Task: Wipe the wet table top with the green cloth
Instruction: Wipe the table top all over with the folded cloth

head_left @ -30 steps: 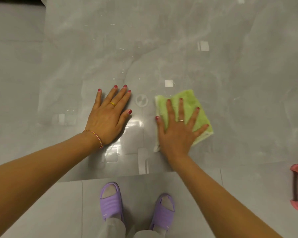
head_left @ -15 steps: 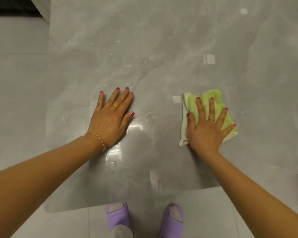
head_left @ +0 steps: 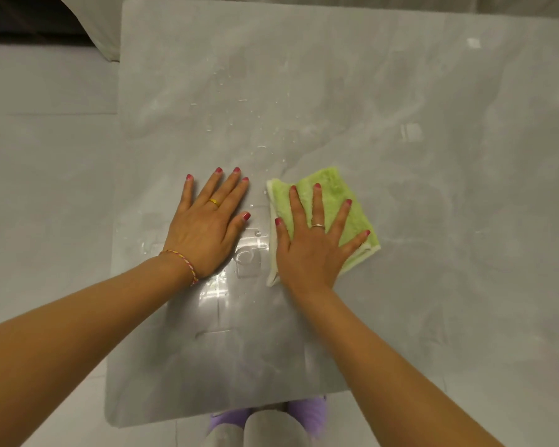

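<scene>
my right hand (head_left: 310, 243) lies flat with fingers spread on the folded green terry cloth (head_left: 333, 201), pressing it down onto the glossy grey marbled worktop (head_left: 400, 91). nothing is pinched; the palm and all five fingers bear on the fabric. the cloth sits under and just beyond the fingers, its far edge and right corner showing past the fingertips, its pale underside peeking out along the thumb side. it rests on the near-middle part of the worktop, just beside my left hand (head_left: 207, 227), which is also open and spread, flat on the bare surface, apparently to brace me.

progress, as i judge it: the job is underway but far from finished. a scatter of water droplets (head_left: 239, 124) lies on the worktop beyond both hands, untouched by the cloth, and a wet sheen (head_left: 229, 285) glints between my wrists. the wide area to the right looks dull and smeared, though i cannot tell whether it is dry. the droplets ahead and the film near me remain to be wiped.
</scene>
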